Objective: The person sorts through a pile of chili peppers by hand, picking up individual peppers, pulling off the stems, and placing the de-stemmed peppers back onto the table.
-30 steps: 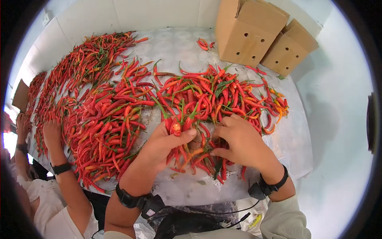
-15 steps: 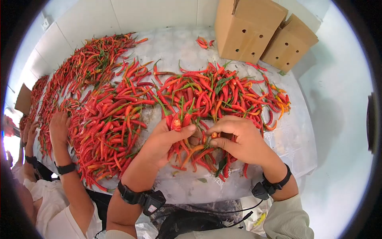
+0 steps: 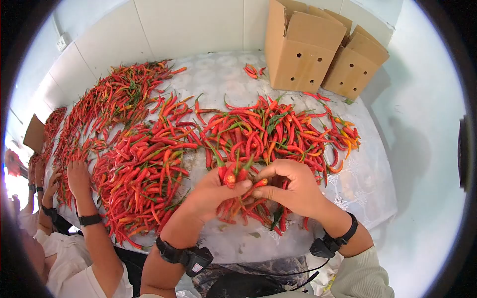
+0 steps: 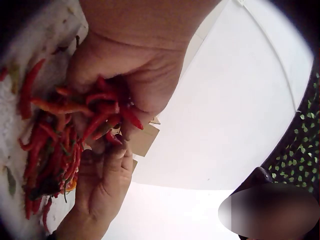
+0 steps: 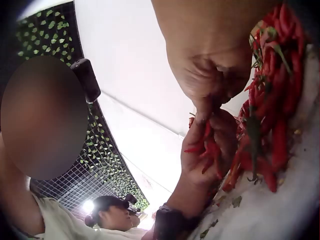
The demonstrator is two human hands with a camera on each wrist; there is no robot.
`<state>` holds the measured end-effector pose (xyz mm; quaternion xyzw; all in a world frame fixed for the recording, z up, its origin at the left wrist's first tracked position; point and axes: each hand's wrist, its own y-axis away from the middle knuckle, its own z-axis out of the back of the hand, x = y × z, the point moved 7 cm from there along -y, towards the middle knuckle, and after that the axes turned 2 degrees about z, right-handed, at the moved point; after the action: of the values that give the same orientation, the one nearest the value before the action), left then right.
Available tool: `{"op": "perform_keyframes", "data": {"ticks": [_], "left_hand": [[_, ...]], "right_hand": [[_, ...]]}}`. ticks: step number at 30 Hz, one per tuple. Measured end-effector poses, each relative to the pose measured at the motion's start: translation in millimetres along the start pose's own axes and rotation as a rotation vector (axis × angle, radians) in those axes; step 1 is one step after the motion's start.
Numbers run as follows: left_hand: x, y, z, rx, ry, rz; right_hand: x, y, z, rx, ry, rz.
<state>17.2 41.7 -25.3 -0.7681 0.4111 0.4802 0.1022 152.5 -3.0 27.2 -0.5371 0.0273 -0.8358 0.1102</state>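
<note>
My left hand (image 3: 206, 193) grips a small bunch of red chili peppers (image 3: 230, 177), green stems pointing up and away. Its thumb lies across the near side of them. In the left wrist view the red tips (image 4: 102, 107) stick out below the curled palm. My right hand (image 3: 303, 188) pinches one orange-red chili (image 3: 260, 184) between thumb and forefinger, right beside the left thumb. Both hands are over the near edge of a loose chili pile (image 3: 278, 129). Seen from the right wrist, the left hand (image 5: 192, 167) is just under the right fingertips.
A larger chili heap (image 3: 141, 174) lies to the left, with another (image 3: 114, 94) behind it. Two cardboard boxes (image 3: 303, 62) with round holes stand at the back right of the covered table (image 3: 367, 174). Another person's hand (image 3: 78, 179) is at the left heaps.
My right hand has come out of the pile with a chili and moved left to the left hand. The left hand keeps its bunch. The head view has tilted slightly upward.
</note>
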Motion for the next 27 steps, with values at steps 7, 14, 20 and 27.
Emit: {"op": "perform_keyframes", "data": {"ticks": [7, 14, 20, 27], "left_hand": [[10.2, -3.6, 6.1, 0.012, -0.079, 0.069], [-16.0, -0.6, 13.4, -0.120, -0.042, -0.200], [-64.4, 20.3, 7.7, -0.432, -0.484, -0.261], [-177.8, 76.4, 42.7, -0.804, -1.573, -0.512]], "right_hand": [[5.9, -0.2, -2.6, -0.235, 0.097, 0.071], [15.5, 1.1, -21.3, 0.082, 0.493, 0.354], [10.2, 7.2, -32.0, 0.202, 0.590, 0.395], [4.4, 11.7, -25.1, 0.104, 0.658, 0.373]]}}
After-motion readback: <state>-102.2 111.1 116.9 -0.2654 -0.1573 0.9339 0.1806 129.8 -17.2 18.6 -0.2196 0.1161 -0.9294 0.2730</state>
